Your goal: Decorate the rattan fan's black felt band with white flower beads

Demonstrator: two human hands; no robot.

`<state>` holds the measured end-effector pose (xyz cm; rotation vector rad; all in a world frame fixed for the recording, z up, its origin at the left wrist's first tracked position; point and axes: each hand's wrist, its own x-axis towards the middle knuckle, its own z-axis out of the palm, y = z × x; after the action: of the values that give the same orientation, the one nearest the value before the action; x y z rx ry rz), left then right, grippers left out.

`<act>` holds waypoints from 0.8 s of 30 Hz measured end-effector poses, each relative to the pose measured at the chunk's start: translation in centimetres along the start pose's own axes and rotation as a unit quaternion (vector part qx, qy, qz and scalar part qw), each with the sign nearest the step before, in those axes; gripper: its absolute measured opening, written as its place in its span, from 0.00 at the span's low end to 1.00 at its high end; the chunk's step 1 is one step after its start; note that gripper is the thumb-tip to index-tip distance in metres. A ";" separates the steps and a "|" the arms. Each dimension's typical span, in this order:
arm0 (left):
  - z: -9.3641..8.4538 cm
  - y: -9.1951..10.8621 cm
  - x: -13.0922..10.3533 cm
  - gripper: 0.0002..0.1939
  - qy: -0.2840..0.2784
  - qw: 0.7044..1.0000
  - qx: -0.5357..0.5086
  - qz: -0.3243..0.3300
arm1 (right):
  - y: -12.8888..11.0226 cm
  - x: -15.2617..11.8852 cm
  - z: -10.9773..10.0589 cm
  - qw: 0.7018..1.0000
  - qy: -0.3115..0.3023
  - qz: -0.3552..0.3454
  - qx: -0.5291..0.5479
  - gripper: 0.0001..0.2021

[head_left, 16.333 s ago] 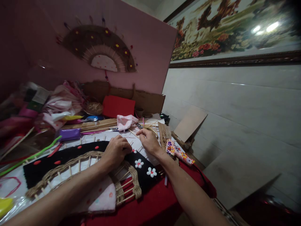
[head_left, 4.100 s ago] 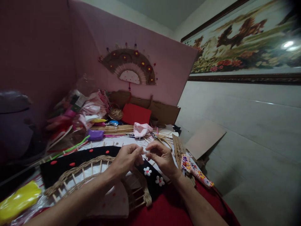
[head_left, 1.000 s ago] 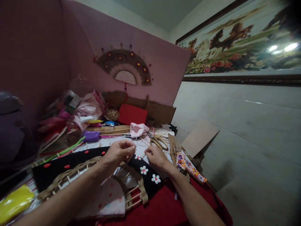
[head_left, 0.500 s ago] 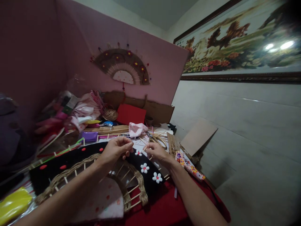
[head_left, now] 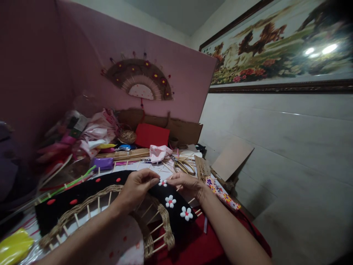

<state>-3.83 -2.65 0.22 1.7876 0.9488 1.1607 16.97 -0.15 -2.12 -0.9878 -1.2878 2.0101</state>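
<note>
On the cluttered table: one fan-shaped piece, lying flat beneath both hands, its black band set with four red dots on the left stretch and three white flowers, red-centred, on the right. Inner rows of twine, braided over pale sticks; below these, a spotted pale panel, partly covered by the left forearm. Left hand: over the band, thumb and fingers bent into a narrow pinch beside the uppermost flower; whether anything sits within it cannot be told. Right hand: opposite, fingertips drawn close together at that same flower's other side; contact and contents of the grip too small to tell. Beyond the hands: gold-handled scissors, crumpled pink spotted cloth, a bundle of thin rods, a purple packet. Behind: a red sheet, with a ball of twine just to its left. Near left corner: a yellow packet. Right of the right hand: a flower-patterned object. On the pink board at the back: a second fan, brown, with red flowers.
</note>
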 end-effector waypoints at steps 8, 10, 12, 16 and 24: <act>0.9 -1.0 -0.8 0.05 0.008 0.983 0.156 0.091 | 0.2 0.1 0.1 1.000 0.009 0.007 0.000 0.15; 1.1 -1.3 -0.9 0.05 0.003 0.973 0.201 0.113 | 0.2 0.1 0.1 1.000 0.015 0.000 -0.005 0.15; 1.2 -1.5 -1.0 0.05 0.000 0.960 0.246 0.132 | 0.2 0.1 0.1 1.000 0.016 -0.009 -0.006 0.15; 1.4 -1.6 -1.2 0.07 0.007 0.933 0.320 0.163 | 0.2 0.0 0.2 1.000 0.010 -0.015 -0.007 0.15; 1.4 -1.9 -1.0 0.10 0.013 0.899 0.384 0.211 | 0.2 0.1 0.3 0.999 0.011 -0.027 -0.015 0.16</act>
<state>-3.14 -3.03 -2.23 2.7251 1.1696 1.1427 16.71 -0.30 -2.22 -0.9762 -1.3231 1.9396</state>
